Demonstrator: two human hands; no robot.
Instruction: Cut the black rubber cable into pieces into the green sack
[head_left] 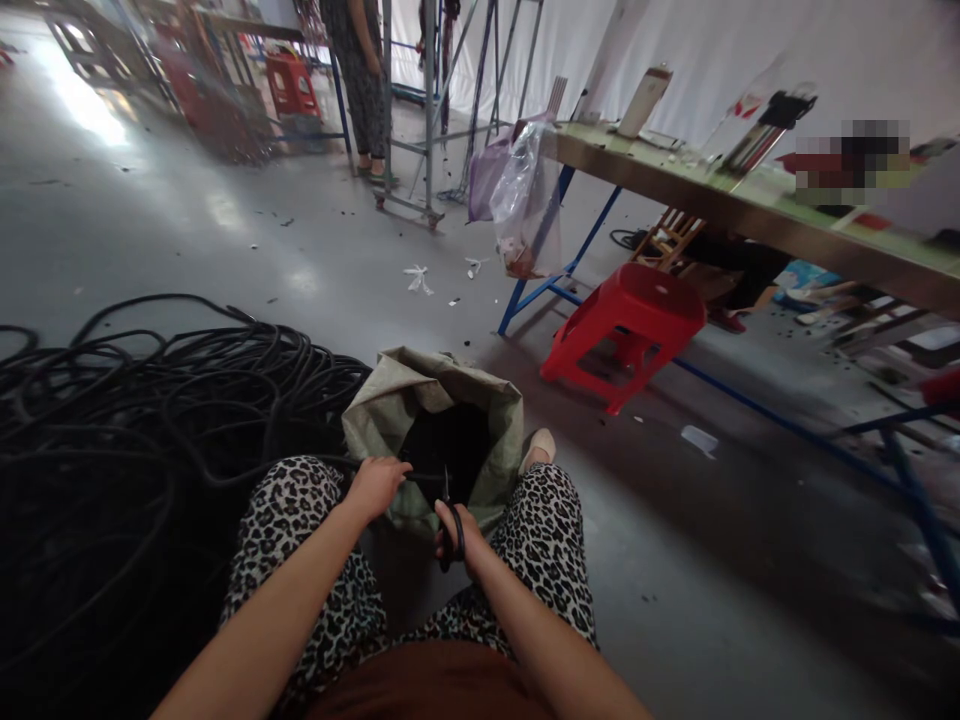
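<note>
My left hand (377,487) is closed around a black rubber-looking cord (426,477), whose end sticks out to the right. In my right hand (461,535) is a pair of scissors (447,492) with black handles, blades pointing away from me. The blades are at the cord's end; whether they touch it I cannot tell. Below and beyond both hands a pale green woven sack (390,385) stands open between my knees, with dark contents that I cannot make out singly. The cord runs left over my knee toward a big heap of black cord (187,390).
A red plastic stool (637,310) stands ahead right beside a long table (675,170) with blue legs. A clear plastic bag (529,200) hangs from its corner. Farther off, a person (356,80) stands by a metal rack (427,110). White scraps (418,279) lie on the floor.
</note>
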